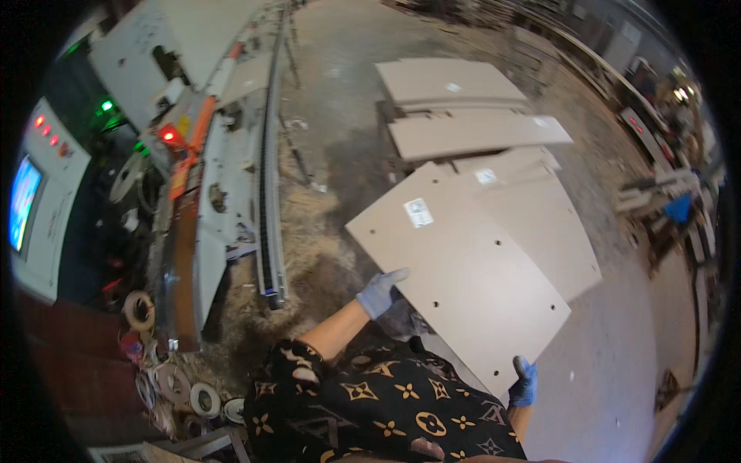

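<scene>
Drilled beige panel [471, 270], held just fwd of the patterned shirt [378, 405]; long axis runs diag., upper L to lower R. L hand [378, 295], gloved, grasps the near-L long edge, thumb on the upper face, fingers hidden beneath; R hand [523, 382], also gloved, holds the lower-R short end, its grip underneath not visible. The hands thus sit on two adjoining sides, L farther fwd, R closer in. Key relation: most of the panel lies fwd of both hands, its far-R long edge overlapping, in this view, the labelled panel [548, 231] beyond; whether the two touch can't be told. White label [418, 213] lies nr the upper-L end, closer to L hand than R. Farther off, approx. ahead, are a narrow panel [478, 137] and a wider panel [451, 81]; the long machine [210, 270] stands to the L, well apart
</scene>
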A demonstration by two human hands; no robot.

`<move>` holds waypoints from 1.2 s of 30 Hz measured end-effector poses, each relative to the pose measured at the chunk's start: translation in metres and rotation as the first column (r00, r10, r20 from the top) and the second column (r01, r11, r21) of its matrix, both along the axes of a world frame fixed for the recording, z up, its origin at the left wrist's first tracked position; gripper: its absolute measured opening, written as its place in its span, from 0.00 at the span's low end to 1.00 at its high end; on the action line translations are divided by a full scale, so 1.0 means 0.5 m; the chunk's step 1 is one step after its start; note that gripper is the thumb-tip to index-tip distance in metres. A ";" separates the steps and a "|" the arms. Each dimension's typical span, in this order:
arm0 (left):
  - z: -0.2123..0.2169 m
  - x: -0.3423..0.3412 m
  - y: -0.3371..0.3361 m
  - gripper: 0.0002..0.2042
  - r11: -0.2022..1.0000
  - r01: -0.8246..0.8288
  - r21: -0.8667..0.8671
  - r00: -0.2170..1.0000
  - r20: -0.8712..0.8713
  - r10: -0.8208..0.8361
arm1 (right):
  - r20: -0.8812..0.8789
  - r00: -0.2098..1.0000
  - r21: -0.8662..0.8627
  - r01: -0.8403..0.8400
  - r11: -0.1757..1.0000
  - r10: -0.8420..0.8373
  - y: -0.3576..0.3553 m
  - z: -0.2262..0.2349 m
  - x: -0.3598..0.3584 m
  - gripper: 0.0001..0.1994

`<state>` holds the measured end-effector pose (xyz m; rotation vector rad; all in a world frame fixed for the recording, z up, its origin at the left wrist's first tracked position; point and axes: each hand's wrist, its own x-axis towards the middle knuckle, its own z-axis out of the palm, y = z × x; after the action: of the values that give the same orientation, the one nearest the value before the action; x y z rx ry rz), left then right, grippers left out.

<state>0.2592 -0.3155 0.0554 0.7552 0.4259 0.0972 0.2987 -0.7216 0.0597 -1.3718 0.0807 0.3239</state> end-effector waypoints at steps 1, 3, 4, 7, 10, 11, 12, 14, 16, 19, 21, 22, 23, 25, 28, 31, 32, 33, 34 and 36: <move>0.007 -0.039 0.047 0.24 0.992 -0.118 0.034 0.993 -0.026 0.119 | -0.093 0.989 0.050 -0.113 0.992 0.117 0.072 0.004 0.024 0.31; 0.009 -0.121 0.138 0.26 0.956 -0.292 0.012 0.954 0.073 0.291 | -0.190 0.920 0.170 -0.314 0.934 0.344 0.221 0.025 0.067 0.33; 0.006 -0.157 0.178 0.24 0.915 -0.383 -0.127 0.919 0.043 0.391 | -0.162 0.854 0.275 -0.442 0.854 0.494 0.289 0.029 0.084 0.33; -0.021 -0.260 0.289 0.25 0.795 -0.596 -0.114 0.784 0.128 0.607 | -0.158 0.625 0.401 -0.667 0.628 0.765 0.510 0.035 0.116 0.32; -0.059 -0.328 0.394 0.25 0.715 -0.682 -0.156 0.701 0.140 0.699 | -0.166 0.456 0.395 -0.782 0.483 0.874 0.728 0.005 0.131 0.31; -0.071 -0.344 0.428 0.25 0.683 -0.712 -0.164 0.670 0.133 0.730 | -0.162 0.414 0.390 -0.807 0.444 0.896 0.798 -0.010 0.133 0.32; -0.084 -0.351 0.467 0.25 0.627 -0.760 -0.171 0.621 0.091 0.778 | -0.115 0.369 0.418 -0.824 0.382 0.922 0.866 -0.024 0.138 0.31; -0.109 -0.364 0.540 0.25 0.593 -0.792 -0.147 0.581 0.121 0.805 | -0.073 0.262 0.453 -0.851 0.266 0.962 0.990 -0.054 0.140 0.29; -0.133 -0.370 0.608 0.25 0.496 -0.853 -0.163 0.493 0.057 0.868 | -0.161 0.235 0.376 -0.884 0.280 0.959 1.113 -0.081 0.148 0.30; -0.165 -0.366 0.673 0.23 0.328 -0.930 -0.163 0.317 0.091 0.944 | -0.301 0.118 0.338 -0.915 0.222 0.946 1.248 -0.105 0.155 0.30; -0.167 -0.364 0.732 0.22 0.291 -0.924 -0.248 0.276 0.092 0.957 | -0.250 0.109 0.387 -0.900 0.202 0.962 1.317 -0.109 0.153 0.28; -0.164 -0.354 0.764 0.22 0.254 -0.923 -0.290 0.241 0.082 0.967 | -0.271 0.138 0.358 -0.904 0.232 0.953 1.354 -0.107 0.151 0.28; -0.161 -0.347 0.792 0.21 0.237 -0.924 -0.300 0.219 0.093 0.971 | -0.258 0.154 0.359 -0.901 0.243 0.954 1.390 -0.105 0.147 0.29; -0.157 -0.336 0.837 0.21 0.192 -0.954 -0.232 0.170 0.109 0.979 | -0.263 0.220 0.364 -0.879 0.308 0.939 1.445 -0.104 0.136 0.29; -0.161 -0.317 0.887 0.21 0.112 -0.981 -0.157 0.118 -0.033 0.992 | -0.284 0.386 0.352 -0.810 0.470 0.878 1.540 -0.113 0.095 0.25; -0.164 -0.297 0.938 0.24 0.061 -0.989 -0.136 0.071 -0.072 0.995 | -0.183 0.524 0.314 -0.771 0.555 0.832 1.621 -0.119 0.071 0.23; -0.165 -0.289 0.954 0.24 0.043 -0.990 -0.134 0.049 -0.043 0.998 | -0.148 0.537 0.337 -0.762 0.553 0.830 1.636 -0.117 0.073 0.23; -0.166 -0.281 0.971 0.24 0.014 -0.992 -0.125 0.022 -0.065 0.998 | -0.173 0.543 0.324 -0.756 0.569 0.821 1.653 -0.114 0.074 0.23; -0.168 -0.270 0.986 0.24 -0.031 -0.993 -0.115 -0.028 -0.026 0.999 | -0.181 0.541 0.329 -0.754 0.569 0.821 1.664 -0.108 0.078 0.23; -0.178 -0.249 1.012 0.23 -0.131 -0.987 -0.091 -0.125 -0.070 0.990 | -0.264 0.573 0.277 -0.725 0.630 0.776 1.683 -0.095 0.091 0.24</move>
<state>0.1346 0.1903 -0.0336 0.0813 0.9391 1.6402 0.3443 0.1198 0.0120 -1.1227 -0.2413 1.3021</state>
